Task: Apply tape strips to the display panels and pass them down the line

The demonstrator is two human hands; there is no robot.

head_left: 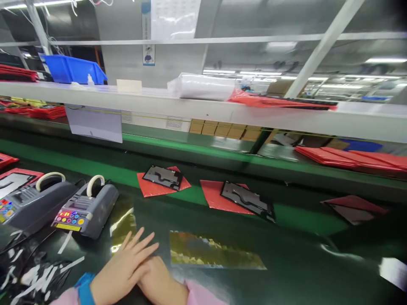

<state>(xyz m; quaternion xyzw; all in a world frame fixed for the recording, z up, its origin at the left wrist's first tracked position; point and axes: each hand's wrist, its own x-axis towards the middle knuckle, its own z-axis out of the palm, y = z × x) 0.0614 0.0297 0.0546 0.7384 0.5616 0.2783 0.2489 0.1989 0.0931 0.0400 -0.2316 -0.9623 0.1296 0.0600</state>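
My left hand (122,264) lies across my right hand, its fingers stretched out and slightly spread, with a blue band (85,289) at the wrist. Underneath, my right hand (160,277) shows its back and wrist; its fingers are hidden. Neither hand shows anything held. Just beyond the left fingertips is a shiny yellowish film sheet (125,224) on the dark green bench. A second yellowish film sheet (213,252) lies to the right of my hands. Left of them stands a grey tape dispenser (90,207) with a lit panel and a tape roll on top.
Another tape dispenser (38,203) stands further left, with tangled cables and white strips (38,275) in front. Dark flat panels (163,177) (248,199) lie on red bags along the green belt (190,197). A shelf (152,98) above carries a blue bin (74,70).
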